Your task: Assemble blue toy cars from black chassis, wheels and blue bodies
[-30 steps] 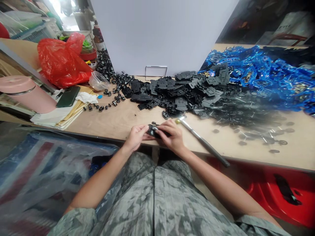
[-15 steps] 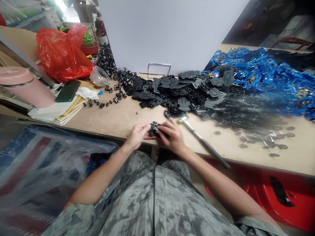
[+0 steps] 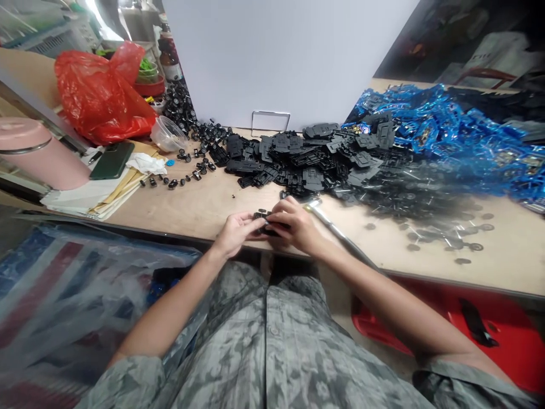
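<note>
Between my hands, near the table's front edge, is a small black toy car chassis [image 3: 260, 214] with wheels showing at its top. My left hand [image 3: 235, 232] pinches its left side. From the right, my right hand [image 3: 294, 223] grips the same part, its thumb and fingers pressed over it and hiding much of its surface. A hammer [image 3: 336, 230] with a metal handle lies just right of my right hand. Beyond my hands lies a heap of black plastic chassis plates [image 3: 313, 179].
Wheel-and-axle pieces [image 3: 447, 227] are strewn at the right, below blue plastic car shells [image 3: 468, 130]. More small black wheeled parts [image 3: 200, 167] lie at left, near a clear cup [image 3: 168, 134], a phone [image 3: 111, 161], a pink tumbler [image 3: 42, 153] and a red bag [image 3: 102, 96]. A white panel [image 3: 281, 57] stands behind.
My right hand has shifted slightly left over the chassis, covering more of it. My left thumb now reaches further across. The whole view has shifted a little.
</note>
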A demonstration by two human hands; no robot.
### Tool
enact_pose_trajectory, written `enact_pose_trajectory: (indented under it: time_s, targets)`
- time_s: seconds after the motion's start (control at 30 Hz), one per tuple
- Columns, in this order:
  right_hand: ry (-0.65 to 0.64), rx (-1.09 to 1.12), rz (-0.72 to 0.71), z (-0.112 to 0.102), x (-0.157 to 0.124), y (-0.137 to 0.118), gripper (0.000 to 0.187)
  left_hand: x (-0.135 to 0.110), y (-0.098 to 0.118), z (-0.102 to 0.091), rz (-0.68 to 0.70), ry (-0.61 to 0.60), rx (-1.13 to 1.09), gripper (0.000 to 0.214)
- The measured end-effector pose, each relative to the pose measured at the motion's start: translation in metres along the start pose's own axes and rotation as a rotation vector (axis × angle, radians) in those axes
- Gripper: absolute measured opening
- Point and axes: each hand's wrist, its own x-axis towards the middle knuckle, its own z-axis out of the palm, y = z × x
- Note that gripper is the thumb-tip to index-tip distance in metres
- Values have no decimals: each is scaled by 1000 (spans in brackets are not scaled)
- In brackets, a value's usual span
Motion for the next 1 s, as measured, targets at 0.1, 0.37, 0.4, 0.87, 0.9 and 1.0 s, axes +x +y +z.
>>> enact_pose_trajectory:
  time_s: [0.1,0.37,0.4,0.87,0.9,1.0]
  targets:
    - [-37,71,156,-9,12,6,32,-1,0,1,-1,-3,-21,42]
    - [-521,489,666,-11,35,18,61,-2,-3,0,9,7,26,46]
    - [-495,538,695,-8,35,19,61,-1,-4,0,16,14,33,46]
    - [-275,414,402,-48,-5,-18,12,-8,43,19,-405,-295,303,40]
    - [-220,298,377,-57,-14,-18,15,-8,44,24,-417,-290,305,42]
    - [28,-185,482,-93,-52,-3,20,-7,38,35,-372,-99,244,49]
